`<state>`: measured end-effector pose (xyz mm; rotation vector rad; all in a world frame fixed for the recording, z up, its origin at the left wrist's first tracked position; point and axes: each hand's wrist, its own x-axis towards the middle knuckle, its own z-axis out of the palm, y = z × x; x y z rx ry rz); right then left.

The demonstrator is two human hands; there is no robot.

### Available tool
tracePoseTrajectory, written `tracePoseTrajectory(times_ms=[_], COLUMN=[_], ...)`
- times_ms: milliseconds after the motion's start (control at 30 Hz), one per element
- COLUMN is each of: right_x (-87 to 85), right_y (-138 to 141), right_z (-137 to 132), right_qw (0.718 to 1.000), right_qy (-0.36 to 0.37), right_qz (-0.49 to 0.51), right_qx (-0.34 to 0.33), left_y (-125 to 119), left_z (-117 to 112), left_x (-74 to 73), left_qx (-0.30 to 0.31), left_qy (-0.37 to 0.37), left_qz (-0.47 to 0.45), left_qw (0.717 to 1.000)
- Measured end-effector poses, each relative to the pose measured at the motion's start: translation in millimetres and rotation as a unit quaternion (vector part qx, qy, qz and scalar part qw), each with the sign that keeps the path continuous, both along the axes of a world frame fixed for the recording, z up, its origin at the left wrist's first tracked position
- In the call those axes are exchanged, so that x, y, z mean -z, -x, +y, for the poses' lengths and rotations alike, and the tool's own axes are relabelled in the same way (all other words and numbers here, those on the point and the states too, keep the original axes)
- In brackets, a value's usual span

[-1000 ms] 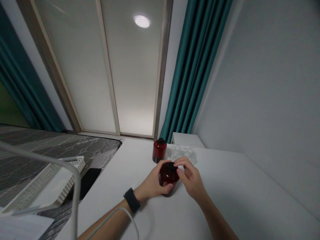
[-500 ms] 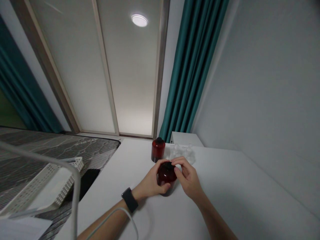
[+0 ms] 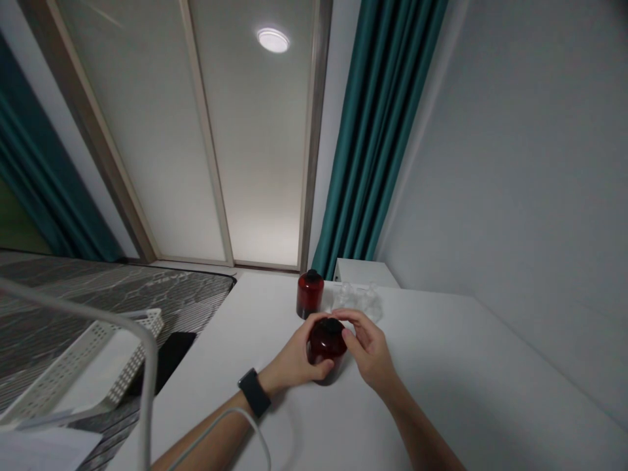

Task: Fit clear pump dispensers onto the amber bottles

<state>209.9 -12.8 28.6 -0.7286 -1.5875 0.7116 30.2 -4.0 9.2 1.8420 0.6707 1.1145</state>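
Observation:
My left hand [image 3: 296,360] wraps the side of a dark red plastic bottle [image 3: 324,347] standing on the white table [image 3: 432,373]. My right hand [image 3: 367,347] presses its fingertips against the far side of the same bottle, near its black cap [image 3: 330,325]. The bottle's base is mostly hidden by my fingers. A second dark red bottle [image 3: 309,295] with a black cap stands upright just beyond my hands. Beside it lie clear plastic pieces [image 3: 356,301], whose shape is hard to make out.
A black smartwatch [image 3: 254,392] sits on my left wrist. Past the table's left edge are a white perforated tray [image 3: 83,366], a black flat device [image 3: 169,362] and a grey patterned mattress [image 3: 112,288]. A white box [image 3: 364,272] stands at the far end, against a wall on the right.
My view has tilted slightly, shifting the scene upward. Both hands stay on the bottle, and my right fingers have eased slightly off the top of its cap.

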Motion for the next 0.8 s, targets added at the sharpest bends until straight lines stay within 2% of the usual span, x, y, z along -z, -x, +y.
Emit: tracePoseTrajectory(times_ms=[367, 533, 667, 800], right_x=[4.3, 11.1, 13.3, 9.7], right_y=[0.0, 3.1, 3.3, 1.9], right_z=[1.5, 2.8, 1.9, -0.1], right_qw=[1.000, 0.999, 0.999, 0.999], right_qy=[0.008, 0.040, 0.033, 0.035], right_qz=[0.012, -0.007, -0.022, -0.036], right_qx=[0.014, 0.002, 0.013, -0.015], left_y=[-0.4, -0.6, -1.1, -1.7], left_z=[-1.2, -1.2, -1.4, -1.5], left_x=[-1.4, -0.8, 0.8, 0.3], left_qx=[0.001, -0.001, -0.009, 0.002], left_qy=[0.006, 0.015, 0.016, 0.012], left_qz=[-0.002, -0.002, -0.009, -0.012], left_qw=[1.000, 1.000, 1.000, 1.000])
